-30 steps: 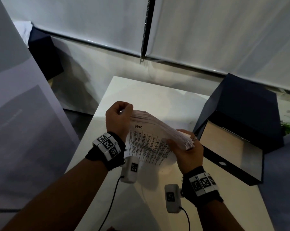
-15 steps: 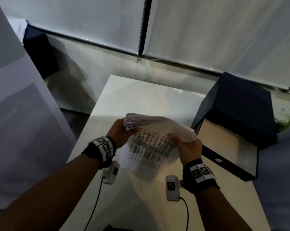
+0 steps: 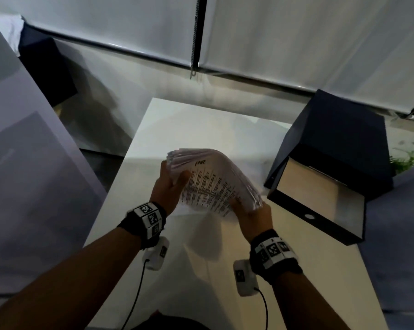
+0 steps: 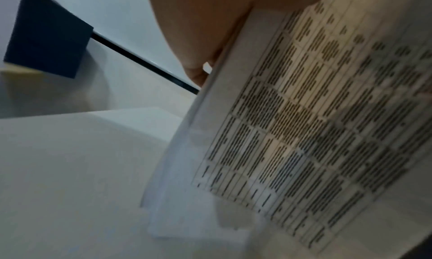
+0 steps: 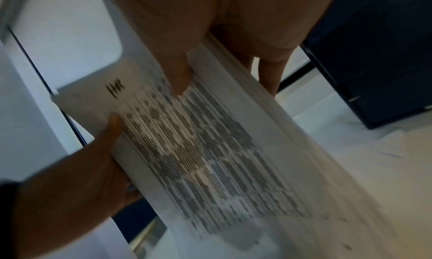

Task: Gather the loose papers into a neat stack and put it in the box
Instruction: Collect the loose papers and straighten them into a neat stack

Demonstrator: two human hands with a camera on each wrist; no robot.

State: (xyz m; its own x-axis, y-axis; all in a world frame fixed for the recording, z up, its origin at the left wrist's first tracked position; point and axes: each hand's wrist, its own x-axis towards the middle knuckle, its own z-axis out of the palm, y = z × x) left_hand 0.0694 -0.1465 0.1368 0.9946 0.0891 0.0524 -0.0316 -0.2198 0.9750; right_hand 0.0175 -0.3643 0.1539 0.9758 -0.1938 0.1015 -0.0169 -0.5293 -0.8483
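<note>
A thick stack of papers (image 3: pixel 213 182) printed with a table is held on edge over the white table (image 3: pixel 153 129), its lower edge near or on the tabletop. My left hand (image 3: pixel 170 186) grips the stack's left end, thumb on the printed face. Gripping the right end is my right hand (image 3: pixel 251 213), thumb on the front sheet. The right wrist view shows the papers (image 5: pixel 210 143), my right thumb (image 5: pixel 177 72) and the left hand (image 5: pixel 93 161). In the left wrist view the papers (image 4: pixel 304 124) fill the right side. The dark box (image 3: pixel 329 186) stands open at right.
The box lid (image 3: pixel 346 129) leans upright behind the box's pale interior. A second dark box (image 3: pixel 46 67) sits on the floor at far left beside a tilted grey panel (image 3: pixel 22 163). White blinds hang behind the table. A plant (image 3: pixel 406 158) shows at the right edge.
The stack has shifted slightly right, toward the box, and tilted so its left end sits higher. My left hand moved from the top corner to the left edge, and both hands kept hold.
</note>
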